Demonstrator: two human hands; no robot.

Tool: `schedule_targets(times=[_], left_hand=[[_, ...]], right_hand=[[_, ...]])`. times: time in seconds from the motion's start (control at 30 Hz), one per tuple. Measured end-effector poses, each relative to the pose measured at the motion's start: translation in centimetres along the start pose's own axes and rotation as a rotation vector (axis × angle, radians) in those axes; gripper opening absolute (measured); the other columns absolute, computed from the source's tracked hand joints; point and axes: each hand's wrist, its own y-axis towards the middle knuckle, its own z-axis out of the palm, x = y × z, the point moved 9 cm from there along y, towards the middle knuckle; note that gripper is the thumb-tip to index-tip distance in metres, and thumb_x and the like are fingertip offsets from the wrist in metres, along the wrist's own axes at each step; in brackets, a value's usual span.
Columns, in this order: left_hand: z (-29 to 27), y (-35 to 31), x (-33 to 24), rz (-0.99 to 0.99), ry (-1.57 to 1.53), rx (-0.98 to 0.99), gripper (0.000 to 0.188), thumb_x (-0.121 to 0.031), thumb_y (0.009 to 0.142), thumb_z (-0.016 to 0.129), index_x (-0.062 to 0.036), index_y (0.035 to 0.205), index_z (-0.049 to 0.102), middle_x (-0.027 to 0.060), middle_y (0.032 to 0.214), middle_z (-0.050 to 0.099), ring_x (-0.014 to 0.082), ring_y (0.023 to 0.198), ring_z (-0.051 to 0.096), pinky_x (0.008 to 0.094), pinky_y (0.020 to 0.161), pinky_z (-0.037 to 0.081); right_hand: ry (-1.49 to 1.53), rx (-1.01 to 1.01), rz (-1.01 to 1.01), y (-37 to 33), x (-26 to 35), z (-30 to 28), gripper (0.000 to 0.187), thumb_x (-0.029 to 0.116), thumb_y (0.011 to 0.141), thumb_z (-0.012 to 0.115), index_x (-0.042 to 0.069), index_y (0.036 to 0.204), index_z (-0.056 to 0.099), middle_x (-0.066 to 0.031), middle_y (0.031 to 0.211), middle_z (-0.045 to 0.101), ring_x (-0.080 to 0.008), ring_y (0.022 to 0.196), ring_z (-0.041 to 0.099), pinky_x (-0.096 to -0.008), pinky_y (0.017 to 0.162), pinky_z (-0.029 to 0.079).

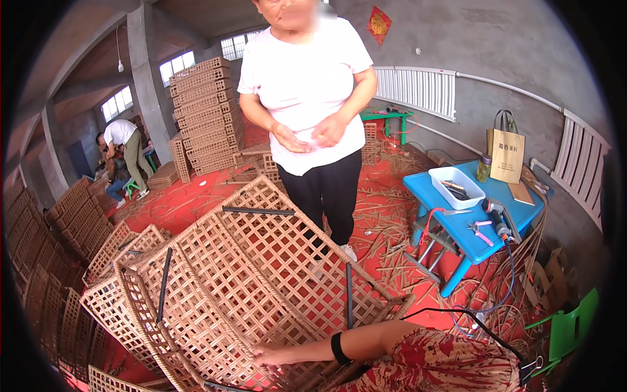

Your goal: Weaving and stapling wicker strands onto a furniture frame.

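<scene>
A large woven wicker lattice piece [222, 274] stands tilted before me, with thick wrapped ridges across it and several black bars fixed to it. My right hand [271, 356], with a black band on its wrist, reaches in from the lower right. Its fingers are bent and closed on the lattice near the lower edge; the fingertips are partly hidden in the weave. My left hand does not show. Across the piece stands a person in a white shirt [307, 91], both hands held before the waist.
On the right a blue table [428, 189] bears a white bin [450, 176], pink-handled pliers [482, 232], a corded power tool [499, 225] and a paper bag [506, 153]. Cane scraps litter the red floor [385, 255]. Wicker stacks [206, 117] stand behind; a green chair [568, 330] is lower right.
</scene>
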Motion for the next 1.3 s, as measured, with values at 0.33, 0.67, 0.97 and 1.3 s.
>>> schedule_targets(times=[0.33, 0.67, 0.97, 1.3], left_hand=[[-0.1, -0.5, -0.6, 0.023, -0.016, 0.002, 0.033, -0.034, 0.083, 0.060, -0.0021, 0.087, 0.067, 0.0182, 0.078, 0.066, 0.0317, 0.070, 0.064, 0.0434, 0.061, 0.048], [-0.3, -2.4, -0.7, 0.052, -0.052, 0.006, 0.032, -0.033, 0.082, 0.061, -0.0018, 0.087, 0.067, 0.0181, 0.077, 0.066, 0.0314, 0.068, 0.064, 0.0431, 0.060, 0.048], [-0.8, -2.6, -0.8, 0.054, -0.061, 0.124, 0.030, -0.036, 0.075, 0.064, -0.0071, 0.078, 0.069, 0.0152, 0.064, 0.062, 0.0301, 0.063, 0.063, 0.0415, 0.060, 0.048], [-0.7, -3.7, -0.8, -0.003, -0.195, 0.151, 0.030, -0.033, 0.075, 0.066, -0.0034, 0.080, 0.069, 0.0142, 0.064, 0.061, 0.0272, 0.060, 0.062, 0.0388, 0.060, 0.047]], right_hand=[[-0.075, -0.184, -0.056, 4.9, 4.8, -3.0, 0.022, 0.017, 0.090, 0.057, -0.004, 0.096, 0.056, -0.0079, 0.060, 0.059, -0.0128, 0.047, 0.058, -0.0272, 0.042, 0.044], [-0.084, -0.120, 0.004, 3.3, 0.4, -0.8, 0.022, 0.020, 0.088, 0.057, 0.000, 0.080, 0.058, -0.0074, 0.067, 0.065, -0.0137, 0.046, 0.059, -0.0278, 0.044, 0.047], [-0.414, 0.138, 0.146, -0.3, -3.4, 2.2, 0.018, 0.012, 0.079, 0.065, -0.003, 0.084, 0.059, -0.0113, 0.060, 0.063, -0.0178, 0.049, 0.064, -0.0310, 0.040, 0.049], [-0.288, 0.254, 0.322, -2.3, -5.4, 4.6, 0.021, 0.007, 0.073, 0.070, -0.004, 0.086, 0.058, -0.0136, 0.063, 0.063, -0.0206, 0.051, 0.065, -0.0327, 0.042, 0.053]])
